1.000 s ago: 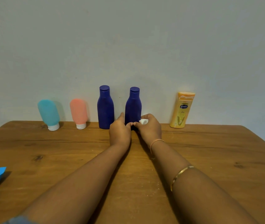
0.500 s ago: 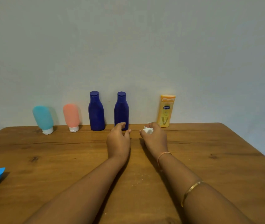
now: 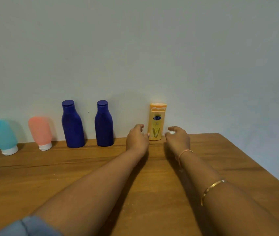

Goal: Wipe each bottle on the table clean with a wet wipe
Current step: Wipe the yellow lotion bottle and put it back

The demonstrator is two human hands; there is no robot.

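Several bottles stand in a row against the wall: a teal tube (image 3: 1, 136), a pink tube (image 3: 40, 132), two dark blue bottles (image 3: 72, 124) (image 3: 104, 124), and a yellow lotion bottle (image 3: 156, 122). My left hand (image 3: 137, 137) is just left of the yellow bottle, fingers curled apart, holding nothing. My right hand (image 3: 178, 137) is just right of that bottle and grips a small white wet wipe (image 3: 172, 132) in its fingers. Neither hand clearly touches the yellow bottle.
The wooden table (image 3: 84, 167) ends at a corner on the right (image 3: 220, 135), with the wall directly behind the bottles. A blue sleeve (image 3: 28, 225) shows at the bottom left.
Both hands left the right-hand dark blue bottle and moved right to either side of the yellow bottle. The view swung right, and the blue object at the left edge is out of frame.
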